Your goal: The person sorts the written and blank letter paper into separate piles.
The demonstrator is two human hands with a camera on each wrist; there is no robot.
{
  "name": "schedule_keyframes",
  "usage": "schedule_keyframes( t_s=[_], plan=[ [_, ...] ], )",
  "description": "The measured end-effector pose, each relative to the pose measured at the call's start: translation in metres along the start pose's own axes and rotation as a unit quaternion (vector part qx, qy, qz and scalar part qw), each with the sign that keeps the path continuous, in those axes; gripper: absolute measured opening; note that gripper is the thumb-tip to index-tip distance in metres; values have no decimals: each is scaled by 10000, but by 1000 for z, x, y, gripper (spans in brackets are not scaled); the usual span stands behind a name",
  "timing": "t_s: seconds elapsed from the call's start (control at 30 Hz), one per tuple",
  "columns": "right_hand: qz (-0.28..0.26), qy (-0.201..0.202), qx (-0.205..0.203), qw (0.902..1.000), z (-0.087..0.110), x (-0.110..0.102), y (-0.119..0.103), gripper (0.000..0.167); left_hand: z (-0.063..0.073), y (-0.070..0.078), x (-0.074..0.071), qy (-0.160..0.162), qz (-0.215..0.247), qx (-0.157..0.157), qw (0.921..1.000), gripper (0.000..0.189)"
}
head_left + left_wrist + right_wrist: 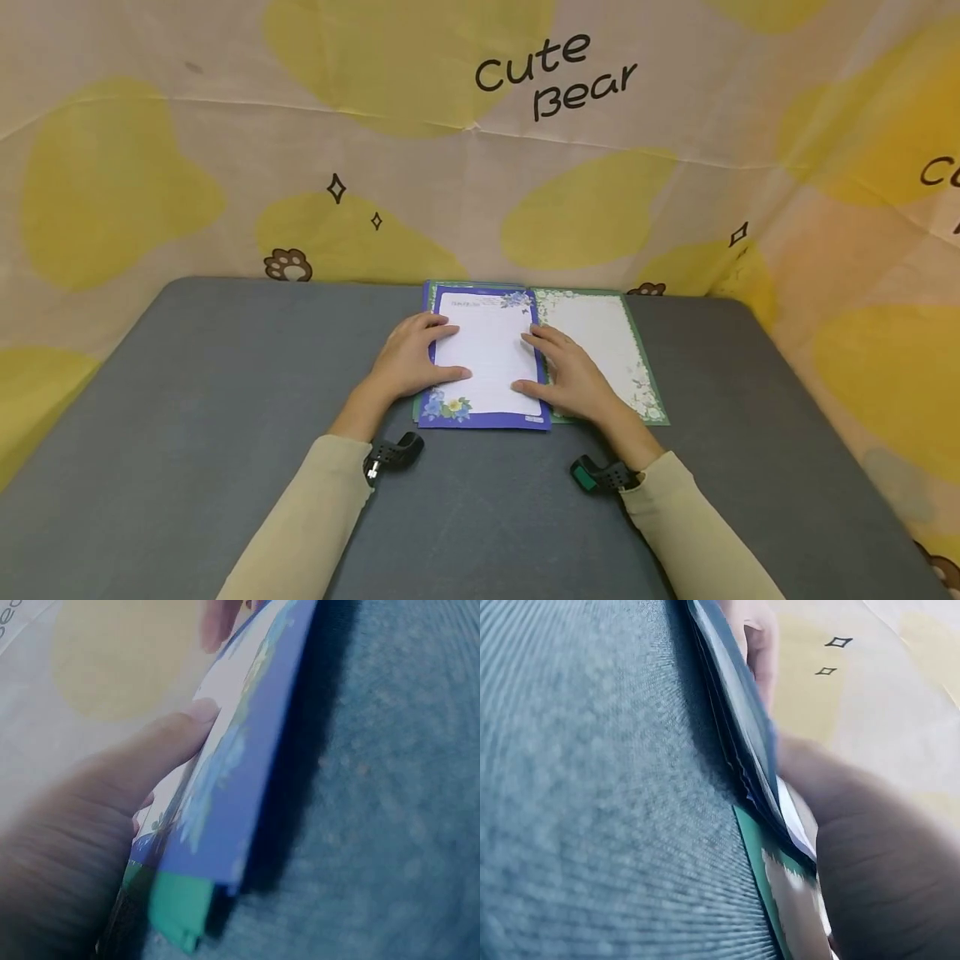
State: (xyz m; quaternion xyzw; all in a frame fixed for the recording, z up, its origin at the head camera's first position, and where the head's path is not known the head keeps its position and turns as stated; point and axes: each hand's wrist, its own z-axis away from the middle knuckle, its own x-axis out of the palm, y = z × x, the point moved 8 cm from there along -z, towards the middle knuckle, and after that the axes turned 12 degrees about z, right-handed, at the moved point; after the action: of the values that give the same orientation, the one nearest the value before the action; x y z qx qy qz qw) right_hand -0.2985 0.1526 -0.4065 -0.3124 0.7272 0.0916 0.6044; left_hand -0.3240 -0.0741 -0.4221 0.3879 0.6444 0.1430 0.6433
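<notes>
A stack of purple-blue-bordered stationery paper [486, 354] with printed flowers lies on the table, and several layered edges show in the right wrist view. My left hand [408, 358] rests on its left side, the thumb lying over the sheet. On the right side my right hand [573, 375] touches the stack with thumb and fingers spread. A green-bordered floral sheet [600, 333] lies partly beneath, sticking out to the right. Green paper [180, 911] also peeks out under the blue corner in the left wrist view. The fingers' undersides are hidden.
The grey table [225, 400] extends around the papers. Behind it hangs a cream and yellow patterned cloth [420, 150] with printed lettering. Black bands sit on both wrists, below beige sleeves [315, 508].
</notes>
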Motion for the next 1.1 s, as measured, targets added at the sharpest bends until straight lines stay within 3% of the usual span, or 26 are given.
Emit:
schedule_keyframes(
  t_s=[0.2,0.4,0.77,1.1],
  plan=[
    [121,-519,-23,9986,3,9,0,86,0,1,6,-412,-323,-24,9986,96],
    [206,-682,131,9974,3,13,3,84,0,2,11,-720,-470,-24,9963,107],
    [226,-785,210,9964,2,14,4,83,0,1,12,-832,-549,-155,9949,106],
    [122,-532,214,9983,0,12,4,72,0,4,8,-572,-325,-118,9978,94]
  ],
)
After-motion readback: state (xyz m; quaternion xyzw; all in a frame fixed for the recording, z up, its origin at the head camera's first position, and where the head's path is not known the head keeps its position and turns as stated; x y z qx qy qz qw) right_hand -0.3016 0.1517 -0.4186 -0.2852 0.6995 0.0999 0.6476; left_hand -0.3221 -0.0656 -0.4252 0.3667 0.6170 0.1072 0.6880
